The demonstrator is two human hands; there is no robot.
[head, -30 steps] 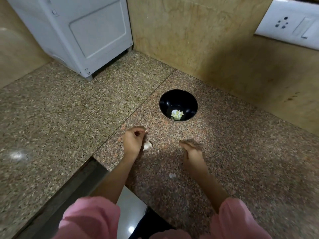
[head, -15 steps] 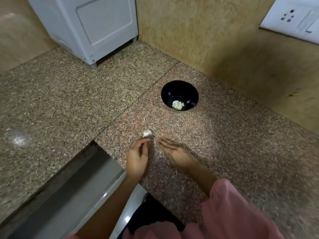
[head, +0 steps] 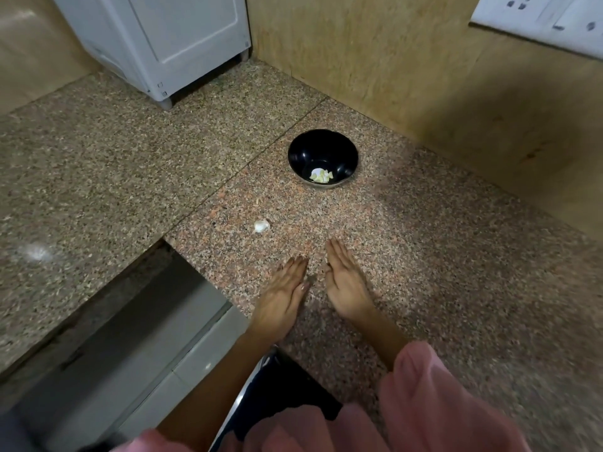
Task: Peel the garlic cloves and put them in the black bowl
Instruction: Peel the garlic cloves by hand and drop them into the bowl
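Both hands flat on worktop near front edge, side by side, fingers straight and together, holding nothing: left hand point(head: 283, 296), right hand point(head: 346, 282). Garlic clove point(head: 261, 226) lies loose on worktop just beyond left fingertips, not touched. Bowl point(head: 303, 151) further back toward wall, peeled pieces point(head: 321, 175) inside.

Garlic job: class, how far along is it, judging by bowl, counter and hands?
Done: pale peeled pieces lie in the black bowl. In hand: nothing; left hand and right hand are flat, open, over the counter. Left: one white bit outside the bowl, clove or skin unclear.
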